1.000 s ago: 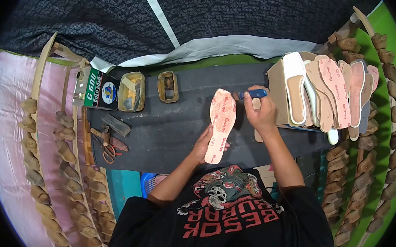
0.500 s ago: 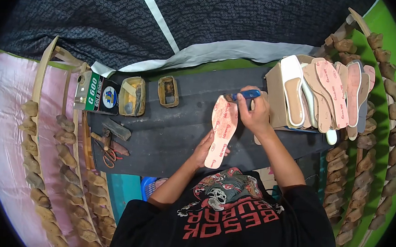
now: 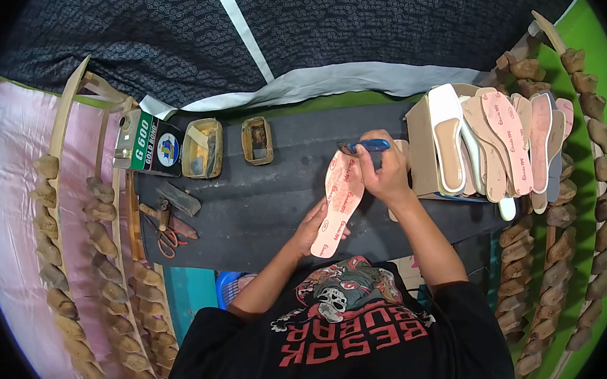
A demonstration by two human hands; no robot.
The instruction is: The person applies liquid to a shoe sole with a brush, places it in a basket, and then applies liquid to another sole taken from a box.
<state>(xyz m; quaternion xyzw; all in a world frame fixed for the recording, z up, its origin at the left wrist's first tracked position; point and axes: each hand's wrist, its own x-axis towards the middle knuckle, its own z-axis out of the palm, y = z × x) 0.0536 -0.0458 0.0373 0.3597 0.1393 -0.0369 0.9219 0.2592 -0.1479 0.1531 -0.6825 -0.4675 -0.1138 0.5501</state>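
A pink insole point(image 3: 343, 192) with red printing is held upright in my left hand point(image 3: 312, 229), the fingers wrapped round its lower half. My right hand point(image 3: 388, 173) grips a brush point(image 3: 373, 145) with a blue handle. The brush's dark head touches the insole's top end, near its right edge. Partly hidden behind my right hand, another tan insole point(image 3: 400, 154) lies by the box.
A cardboard box point(image 3: 422, 152) full of insoles stands at the right. At the left are a glue can point(image 3: 132, 141), two tubs point(image 3: 203, 149) point(image 3: 257, 141), a hammer point(image 3: 163, 216) and scissors point(image 3: 168, 242). Racks of wooden lasts point(image 3: 46, 224) flank the table.
My right hand and the brush have shifted slightly left along the insole's top end. The insole has tilted a little, its lower end moving slightly left.
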